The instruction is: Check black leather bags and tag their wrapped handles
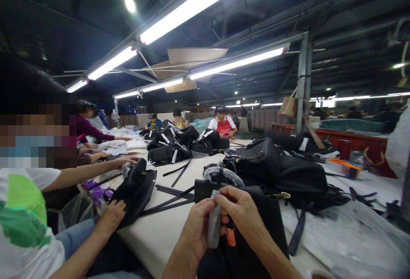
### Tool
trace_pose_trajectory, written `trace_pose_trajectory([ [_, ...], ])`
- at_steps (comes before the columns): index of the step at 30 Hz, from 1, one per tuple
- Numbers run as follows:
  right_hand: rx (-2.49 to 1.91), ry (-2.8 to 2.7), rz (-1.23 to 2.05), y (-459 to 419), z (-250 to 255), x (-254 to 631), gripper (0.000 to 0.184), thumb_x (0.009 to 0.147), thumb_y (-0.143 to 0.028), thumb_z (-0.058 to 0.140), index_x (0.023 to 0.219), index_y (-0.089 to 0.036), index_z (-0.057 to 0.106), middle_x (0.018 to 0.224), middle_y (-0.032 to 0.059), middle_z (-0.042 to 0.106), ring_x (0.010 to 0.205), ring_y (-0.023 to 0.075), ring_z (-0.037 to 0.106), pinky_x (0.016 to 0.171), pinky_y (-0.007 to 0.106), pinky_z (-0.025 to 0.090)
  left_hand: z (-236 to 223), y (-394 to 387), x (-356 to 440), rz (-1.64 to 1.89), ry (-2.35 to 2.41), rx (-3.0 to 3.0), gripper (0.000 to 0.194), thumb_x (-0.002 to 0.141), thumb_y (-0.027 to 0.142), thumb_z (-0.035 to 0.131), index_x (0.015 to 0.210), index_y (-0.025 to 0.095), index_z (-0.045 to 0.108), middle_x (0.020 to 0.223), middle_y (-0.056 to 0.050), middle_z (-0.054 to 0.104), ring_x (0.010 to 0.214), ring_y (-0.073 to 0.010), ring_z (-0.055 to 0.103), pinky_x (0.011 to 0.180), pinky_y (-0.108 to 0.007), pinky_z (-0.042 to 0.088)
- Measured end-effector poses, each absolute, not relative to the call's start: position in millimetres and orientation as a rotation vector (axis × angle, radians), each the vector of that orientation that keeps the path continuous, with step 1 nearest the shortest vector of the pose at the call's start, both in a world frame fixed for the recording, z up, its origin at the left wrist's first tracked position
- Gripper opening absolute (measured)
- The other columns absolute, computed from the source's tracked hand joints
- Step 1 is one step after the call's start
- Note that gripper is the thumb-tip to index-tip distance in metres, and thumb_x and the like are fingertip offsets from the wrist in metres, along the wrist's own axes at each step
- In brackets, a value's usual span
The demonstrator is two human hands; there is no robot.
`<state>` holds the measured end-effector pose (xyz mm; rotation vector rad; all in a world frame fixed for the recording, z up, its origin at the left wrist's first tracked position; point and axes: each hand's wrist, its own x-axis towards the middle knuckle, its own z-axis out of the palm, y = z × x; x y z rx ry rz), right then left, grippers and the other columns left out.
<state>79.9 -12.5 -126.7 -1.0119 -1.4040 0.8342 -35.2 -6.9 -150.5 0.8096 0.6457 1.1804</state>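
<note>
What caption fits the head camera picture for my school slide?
Left hand and right hand pinch a grey plastic strip above a black handbag.

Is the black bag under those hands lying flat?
Yes: the black leather handbag rests face up on the white table, under the left hand and right hand.

head view looks forward and down over the hands (238,210), probably wide-angle.

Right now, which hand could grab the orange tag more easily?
Probably the right hand: it sits just above the orange tag, while the left hand is farther away, across the grey packet.
</note>
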Motion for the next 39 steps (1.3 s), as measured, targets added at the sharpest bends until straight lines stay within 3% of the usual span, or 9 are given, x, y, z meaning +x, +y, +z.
trace_pose_trajectory([
  [6, -1.068, -1.482, 0.729, -11.3, -127.8, 79.9, 0.024, 0.076, -0.041, 0.061, 0.063, -0.02, 0.062, 0.057, -0.0008, 0.056, 0.053, 0.0164, 0.053, 0.048, 0.026, 0.043, -150.9, -9.1, -31.6, 1.473, 0.707, 0.878, 0.025, 0.06, 0.03, 0.078, 0.064, 0.015, 0.059, 0.053, 0.003, 0.059, 0.046, -0.0075, 0.05, 0.047, -0.019, 0.042],
  [13, -1.169, -1.471, 0.632, -10.4, -126.6, 77.8, 0.024, 0.076, -0.037, 0.057, 0.057, -0.021, 0.055, 0.055, -0.0014, 0.055, 0.054, 0.0165, 0.052, 0.053, 0.028, 0.039, -162.2, -10.0, -19.5, 1.714, 0.761, 0.979, 0.036, 0.066, 0.046, 0.078, 0.065, 0.017, 0.055, 0.053, 0.006, 0.051, 0.047, -0.0071, 0.044, 0.046, -0.019, 0.036],
  [18, -1.162, -1.46, 0.65, -8.4, -120.5, 77.8, 0.028, 0.074, -0.041, 0.055, 0.055, -0.021, 0.051, 0.052, -0.0029, 0.047, 0.053, 0.0152, 0.044, 0.052, 0.028, 0.032, -164.6, -12.2, -19.8, 1.988, 0.989, 1.452, 0.017, 0.083, 0.034, 0.064, 0.076, 0.018, 0.067, 0.066, 0.001, 0.059, 0.06, -0.0124, 0.053, 0.056, -0.022, 0.042],
  [22, -1.111, -1.466, 0.724, -8.7, -119.2, 80.8, 0.028, 0.074, -0.041, 0.054, 0.055, -0.021, 0.049, 0.053, -0.0043, 0.041, 0.052, 0.013, 0.038, 0.051, 0.027, 0.03, -166.6, -14.2, -26.6, 2.117, 1.005, 1.853, 0.016, 0.089, 0.021, 0.055, 0.083, 0.02, 0.07, 0.071, 0.0, 0.059, 0.065, -0.0128, 0.055, 0.061, -0.022, 0.044],
  [29, -1.081, -1.621, 0.653, -13.5, -116.1, 83.4, 0.035, 0.081, -0.045, 0.051, 0.055, -0.021, 0.047, 0.054, -0.0048, 0.039, 0.052, 0.0124, 0.037, 0.051, 0.027, 0.03, -169.8, -16.6, -38.4, 2.036, 1.019, 2.067, 0.021, 0.09, 0.016, 0.051, 0.091, 0.019, 0.071, 0.073, -0.002, 0.057, 0.066, -0.0131, 0.054, 0.062, -0.023, 0.044],
  [32, -1.107, -1.645, 0.557, -12.3, -116.4, 83.1, 0.034, 0.081, -0.041, 0.054, 0.055, -0.021, 0.048, 0.054, -0.0038, 0.043, 0.054, 0.0132, 0.041, 0.052, 0.027, 0.033, -163.1, -22.1, -41.2, 1.878, 0.938, 1.868, 0.016, 0.087, 0.026, 0.058, 0.082, 0.018, 0.071, 0.076, -0.003, 0.061, 0.07, -0.0145, 0.057, 0.065, -0.024, 0.046],
  [36, -1.011, -1.673, 0.702, -10.4, -122.3, 84.8, 0.031, 0.085, -0.037, 0.052, 0.058, -0.022, 0.048, 0.054, -0.0035, 0.051, 0.05, 0.0133, 0.05, 0.05, 0.025, 0.04, -153.5, -22.9, -46.4, 1.499, 0.77, 1.183, 0.031, 0.08, 0.048, 0.064, 0.075, 0.018, 0.062, 0.066, -0.001, 0.062, 0.058, -0.014, 0.059, 0.053, -0.024, 0.047],
  [39, -0.973, -1.639, 0.78, -12.7, -124.9, 86.3, 0.028, 0.085, -0.035, 0.053, 0.061, -0.022, 0.046, 0.051, -0.006, 0.049, 0.045, 0.0114, 0.051, 0.044, 0.022, 0.04, -148.7, -19.6, -50.3, 1.298, 0.746, 1.119, 0.035, 0.072, 0.049, 0.072, 0.075, 0.015, 0.064, 0.061, -0.001, 0.064, 0.052, -0.0125, 0.059, 0.048, -0.02, 0.045],
])
